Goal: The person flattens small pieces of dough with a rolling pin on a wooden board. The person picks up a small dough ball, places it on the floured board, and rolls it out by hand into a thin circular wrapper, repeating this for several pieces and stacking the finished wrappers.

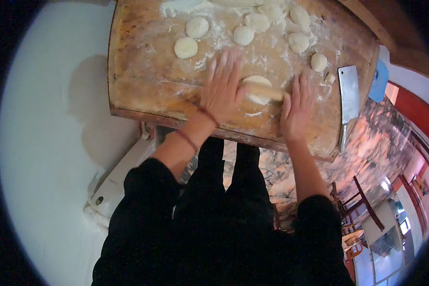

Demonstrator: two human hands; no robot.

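Left hand (222,86) and right hand (298,105) pressed flat on a wooden rolling pin (267,91) over a dough disc (256,82); floured wooden board (143,81) beneath; seven dough rounds (186,47) beyond; cleaver (349,93) at right edge.

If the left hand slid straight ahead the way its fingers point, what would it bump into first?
Probably the round dough piece just beyond the left hand's fingertips, across a floury strip of the wooden board. Depth is hard to judge, so it might slip past it.
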